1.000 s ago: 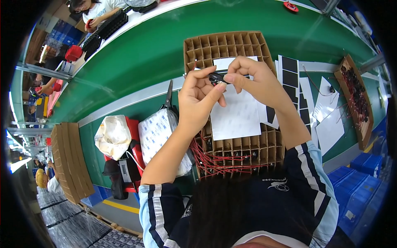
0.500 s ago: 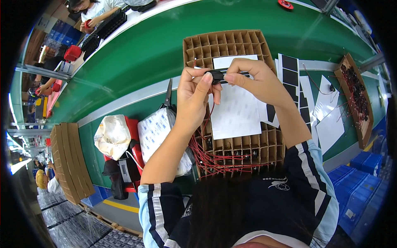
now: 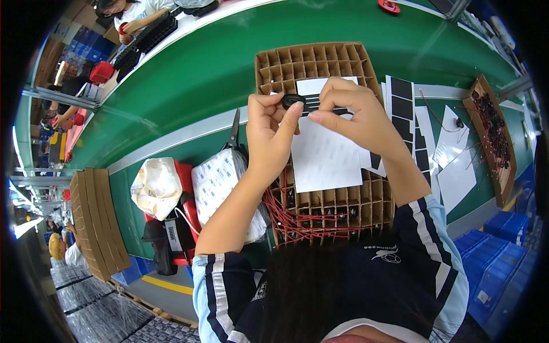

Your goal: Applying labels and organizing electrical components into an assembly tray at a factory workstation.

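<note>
My left hand is closed on a small round black part, pinched between thumb and fingers above the divided cardboard tray. Just right of it, my right hand is closed with thumb and forefinger close together; whatever they hold is too small to make out. Under both hands a white sheet lies across the tray, and a strip with black bars shows between the fingers. Red wires with small black parts fill the tray's near cells.
Scissors, a white packet and a red container are at left. Sheets with black rectangles lie right of the tray. A cardboard box of wired black parts stands far right. Another person works at upper left.
The round black part has turned so its round face shows, and stays in my left hand. My right fingers have come away from it, slightly right and down.
</note>
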Motion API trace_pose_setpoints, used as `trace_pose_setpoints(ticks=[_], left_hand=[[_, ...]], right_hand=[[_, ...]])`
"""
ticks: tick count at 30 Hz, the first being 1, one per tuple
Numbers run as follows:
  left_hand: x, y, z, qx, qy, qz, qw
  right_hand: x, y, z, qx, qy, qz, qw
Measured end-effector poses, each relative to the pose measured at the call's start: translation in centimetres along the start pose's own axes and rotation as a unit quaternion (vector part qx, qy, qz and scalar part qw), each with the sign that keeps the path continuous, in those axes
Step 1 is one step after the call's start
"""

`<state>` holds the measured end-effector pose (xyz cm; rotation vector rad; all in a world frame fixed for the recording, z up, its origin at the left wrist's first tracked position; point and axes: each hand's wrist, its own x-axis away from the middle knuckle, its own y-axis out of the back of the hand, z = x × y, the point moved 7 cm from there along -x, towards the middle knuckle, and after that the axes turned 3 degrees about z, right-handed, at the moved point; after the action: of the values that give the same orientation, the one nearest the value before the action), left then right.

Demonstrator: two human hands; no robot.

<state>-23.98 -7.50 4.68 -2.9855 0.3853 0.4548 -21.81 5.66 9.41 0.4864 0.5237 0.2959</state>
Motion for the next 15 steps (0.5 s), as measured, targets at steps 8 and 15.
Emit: trace_pose_setpoints(ticks=[8, 15], left_hand=[[0.0, -1.2, -0.5, 0.169, 0.018, 0.058, 0.984], [0.2, -1.6, -0.5, 0.216, 0.021, 0.113, 0.969]], right_hand=[[-0.2, 0.5, -2.1, -0.097, -0.05, -0.002, 0.994], [-0.3, 0.1, -1.9, -0.121, -0.046, 0.01, 0.992]])
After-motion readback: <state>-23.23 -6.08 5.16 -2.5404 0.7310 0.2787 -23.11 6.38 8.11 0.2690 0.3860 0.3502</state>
